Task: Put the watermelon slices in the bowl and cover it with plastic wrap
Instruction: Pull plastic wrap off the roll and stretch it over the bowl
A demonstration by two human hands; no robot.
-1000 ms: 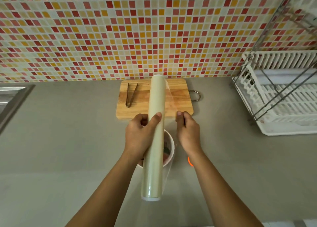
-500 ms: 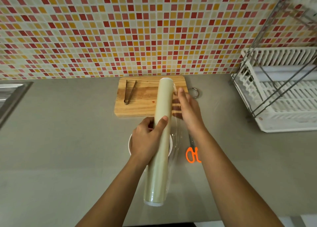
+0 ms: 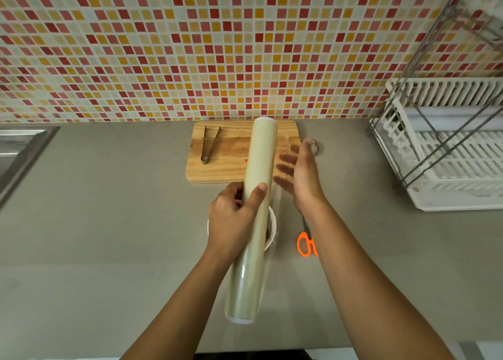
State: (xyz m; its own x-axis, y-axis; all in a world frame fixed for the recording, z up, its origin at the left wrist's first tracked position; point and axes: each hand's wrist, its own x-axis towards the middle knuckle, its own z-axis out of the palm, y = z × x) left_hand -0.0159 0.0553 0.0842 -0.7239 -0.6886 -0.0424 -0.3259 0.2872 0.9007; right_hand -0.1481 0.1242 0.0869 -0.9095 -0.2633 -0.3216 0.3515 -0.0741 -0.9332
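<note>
Gripping the roll of plastic wrap (image 3: 260, 155) around its middle, the left hand (image 3: 234, 220) holds it lengthwise above the bowl (image 3: 273, 225), thumb laid over the top. That is what the head view shows, and it is the only view. The roll points away from the person, its far end over the cutting board (image 3: 217, 169) and its near end out over the bare surface (image 3: 109, 223). The right hand (image 3: 303, 177) is just beside the roll on its right. Its fingers (image 3: 285, 158) are straight and spread, clasping nothing that I can make out, and they show dimly through a loose flap of film (image 3: 283, 142) coming off the roll. The bowl sits on the surface right under the left hand, with only a strip of white rim showing. A dark reddish patch inside is probably the watermelon slices (image 3: 270, 230), though too little shows to be sure.

Several things could go wrong from here, as I judge it:

- **Slipping film:** a flat hand has little hold on it, so the flap may slide away or fold back and cling to itself.
- **Spinning roll:** held by one hand at the middle, it may turn freely and let out a crooked sheet.
- **Knocked bowl:** a roll dipping low could nudge the bowl or press the fruit.
- **Short sheet:** too little film drawn out would leave part of the rim bare.
- **Swept scissors:** the scissors (image 3: 306, 246) lie just right of the bowl under the right forearm, and a dropped arm could push them aside.
</note>
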